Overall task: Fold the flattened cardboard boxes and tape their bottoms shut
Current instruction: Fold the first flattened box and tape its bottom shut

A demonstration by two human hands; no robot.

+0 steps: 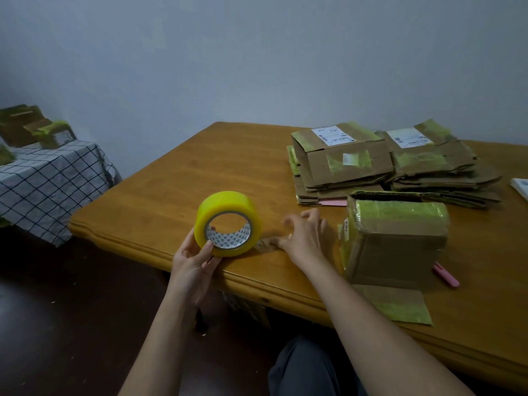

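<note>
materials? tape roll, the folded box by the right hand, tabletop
Tape roll: glossy translucent yellow plastic film, seemingly on a card core with a printed triangle pattern inside.
Folded box: matte brown corrugated cardboard, creased and reused-looking, with shiny yellowish tape strips over its top.
Tabletop: orange-brown wood or wood veneer with visible grain, a soft varnish sheen and a moulded edge.
</note>
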